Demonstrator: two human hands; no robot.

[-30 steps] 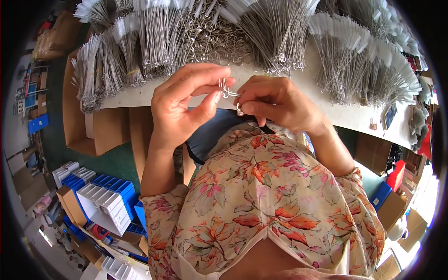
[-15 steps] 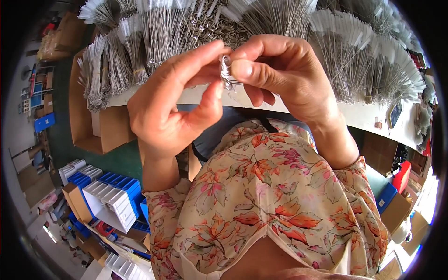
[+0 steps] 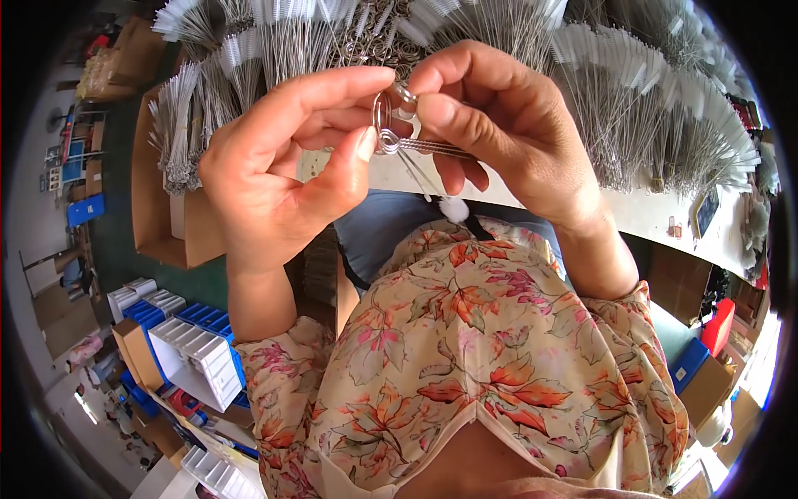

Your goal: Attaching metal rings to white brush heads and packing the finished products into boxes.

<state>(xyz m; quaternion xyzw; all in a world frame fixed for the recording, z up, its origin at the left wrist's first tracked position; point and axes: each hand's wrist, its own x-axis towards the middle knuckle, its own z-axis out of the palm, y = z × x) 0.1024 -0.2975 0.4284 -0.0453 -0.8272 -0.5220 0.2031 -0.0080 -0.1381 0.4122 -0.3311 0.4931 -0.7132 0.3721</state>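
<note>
White tabletop [image 3: 636,208] shows bare front edge near right fingers [image 3: 461,123] holding wire loops [image 3: 387,142]

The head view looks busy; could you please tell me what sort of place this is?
Probably an assembly workshop: a white worktable bears bundles of wire-handled brushes and a heap of metal rings, and plastic bins stand nearby.

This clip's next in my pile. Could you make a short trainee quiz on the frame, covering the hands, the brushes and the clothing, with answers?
1. Multiple choice: what stands bundled on the table? a) spoons; b) wire brushes; c) bottles.
2. True or false: the person's top is plain blue.
3. Which hand has its thumb tip nearer the small wire loops?

Key:
1. b.
2. False; it has a leaf-and-flower print on a pale ground.
3. The left hand.
</note>
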